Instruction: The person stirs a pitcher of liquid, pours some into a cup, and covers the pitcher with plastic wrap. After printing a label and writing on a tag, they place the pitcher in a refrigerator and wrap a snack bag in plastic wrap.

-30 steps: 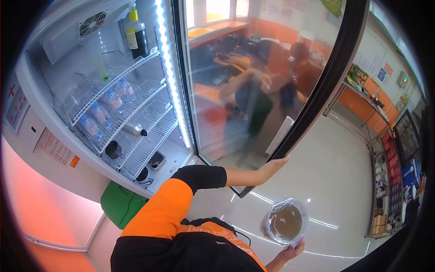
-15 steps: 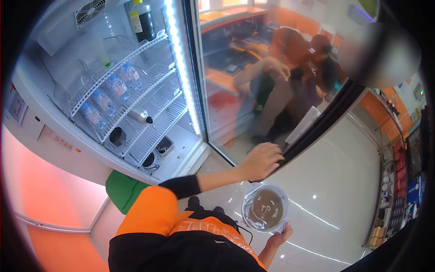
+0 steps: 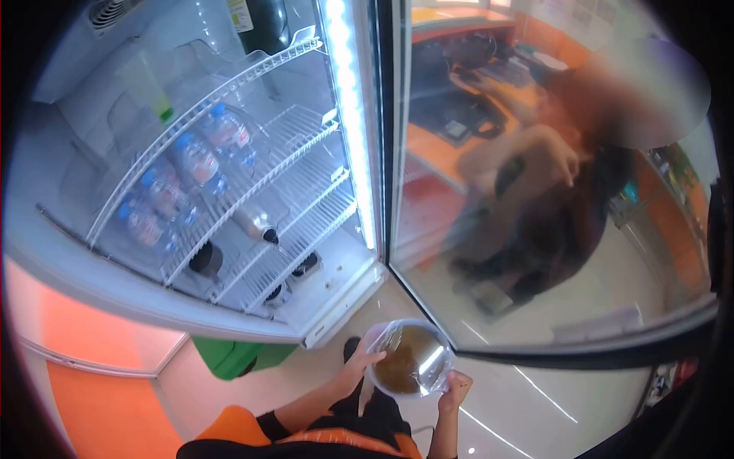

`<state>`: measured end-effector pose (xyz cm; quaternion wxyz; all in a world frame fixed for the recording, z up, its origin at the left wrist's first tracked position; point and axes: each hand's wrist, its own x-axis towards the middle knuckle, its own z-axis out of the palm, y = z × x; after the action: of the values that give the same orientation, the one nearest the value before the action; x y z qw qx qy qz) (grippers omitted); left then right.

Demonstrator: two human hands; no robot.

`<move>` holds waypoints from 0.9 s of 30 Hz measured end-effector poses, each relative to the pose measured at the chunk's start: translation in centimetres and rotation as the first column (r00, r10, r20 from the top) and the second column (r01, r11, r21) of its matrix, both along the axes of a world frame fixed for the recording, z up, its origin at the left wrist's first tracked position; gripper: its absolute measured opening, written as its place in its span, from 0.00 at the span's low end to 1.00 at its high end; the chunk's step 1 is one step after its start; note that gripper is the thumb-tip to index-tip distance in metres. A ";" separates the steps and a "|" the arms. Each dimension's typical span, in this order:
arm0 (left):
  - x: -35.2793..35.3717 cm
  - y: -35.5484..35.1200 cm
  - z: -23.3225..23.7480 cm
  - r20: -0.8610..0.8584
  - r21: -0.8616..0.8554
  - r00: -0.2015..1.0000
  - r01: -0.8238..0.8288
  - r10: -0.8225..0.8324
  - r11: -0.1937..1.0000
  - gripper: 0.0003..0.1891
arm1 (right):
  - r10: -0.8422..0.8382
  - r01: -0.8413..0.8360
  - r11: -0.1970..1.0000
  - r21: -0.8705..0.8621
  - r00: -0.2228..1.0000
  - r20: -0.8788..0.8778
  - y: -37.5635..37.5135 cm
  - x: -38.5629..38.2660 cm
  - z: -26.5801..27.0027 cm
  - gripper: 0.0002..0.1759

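A round clear container (image 3: 411, 358) of brown liquid, with shiny plastic film over its top, is held level in front of the body. My left hand (image 3: 362, 369) grips its left side, with the thumb on the rim. Closed around the lower right edge is my right hand (image 3: 456, 389). Just beyond the container stands the open fridge, its glass door (image 3: 527, 229) swung out to the right. On the fridge's wire shelves (image 3: 267, 180) lie several water bottles (image 3: 195, 158) with blue caps, a silver flask (image 3: 256, 223) and a dark cup (image 3: 205, 260).
A green bin (image 3: 229, 356) stands on the floor below the fridge's front edge. The door's black lower frame (image 3: 566, 358) runs close to my right hand. A person in dark clothes shows at the glass, apart from my hands. An orange panel (image 3: 99, 405) is at the lower left.
My left hand has left the door's edge and taken hold of the container. The door stands wider open. The container has moved left, and the fridge is nearer in view.
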<state>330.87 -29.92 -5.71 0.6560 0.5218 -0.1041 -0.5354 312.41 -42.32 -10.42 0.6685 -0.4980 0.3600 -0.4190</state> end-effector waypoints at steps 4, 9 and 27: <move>7.8 -1.3 -6.0 -0.038 0.009 0.991 -0.130 0.130 0.991 0.33 | 0.315 -0.299 0.948 0.111 0.931 -0.186 -2.8 7.3 -6.0 0.20; 16.8 -3.2 -15.9 -0.013 0.151 0.948 -0.312 0.317 0.938 0.32 | 0.498 -0.506 0.861 0.052 0.818 -0.289 -5.7 18.4 -15.4 0.18; 44.4 -3.1 -41.8 0.496 0.480 0.859 -0.393 0.127 0.784 0.31 | 0.540 -0.705 0.710 -0.008 0.551 -0.635 -10.3 47.0 -35.2 0.26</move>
<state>375.27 -33.04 -47.50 0.4996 0.8081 -0.0103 -0.3119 359.37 -52.61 -45.57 0.5543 -0.7808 0.2878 -0.0188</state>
